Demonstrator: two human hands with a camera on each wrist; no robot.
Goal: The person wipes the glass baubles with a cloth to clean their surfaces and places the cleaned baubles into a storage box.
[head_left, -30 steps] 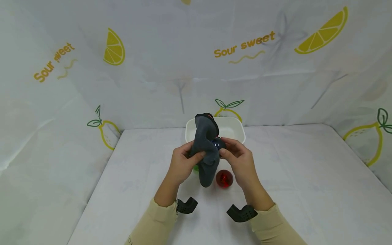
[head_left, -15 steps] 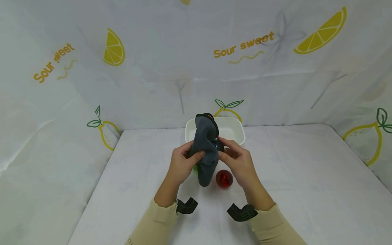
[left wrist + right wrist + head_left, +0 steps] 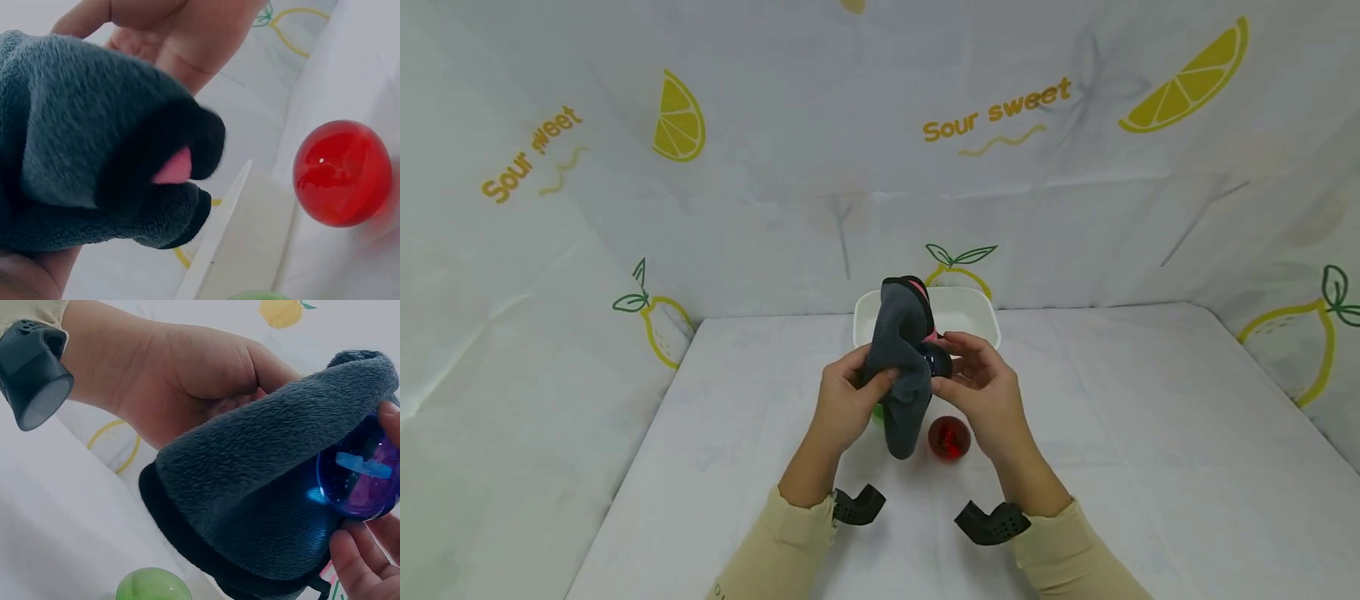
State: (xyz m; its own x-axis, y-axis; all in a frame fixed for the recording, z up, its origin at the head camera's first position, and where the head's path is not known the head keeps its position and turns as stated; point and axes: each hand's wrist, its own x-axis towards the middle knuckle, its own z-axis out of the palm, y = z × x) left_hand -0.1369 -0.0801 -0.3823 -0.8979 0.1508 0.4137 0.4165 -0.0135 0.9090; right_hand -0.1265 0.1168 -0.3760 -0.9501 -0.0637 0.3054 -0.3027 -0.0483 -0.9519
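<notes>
My left hand grips a dark grey plush cloth with black edging, thumb in front and fingers behind. The cloth is folded and hangs upright over the table; a bit of pink shows inside its fold in the left wrist view. My right hand holds a clear blue ball between thumb and fingers, up against the cloth's right side. In the right wrist view, part of the ball is tucked behind the fabric. A clear red ball lies on the table below my hands.
A white tray stands behind the hands, partly covered by the cloth. A green ball sits low beneath the cloth, mostly hidden in the head view. The white-covered table meets a lemon-printed backdrop.
My right thumb and fingers have shifted their hold on the blue ball, and more of its face shows now. More pink shows at the cloth's edge. The left hand stays nearly still.
</notes>
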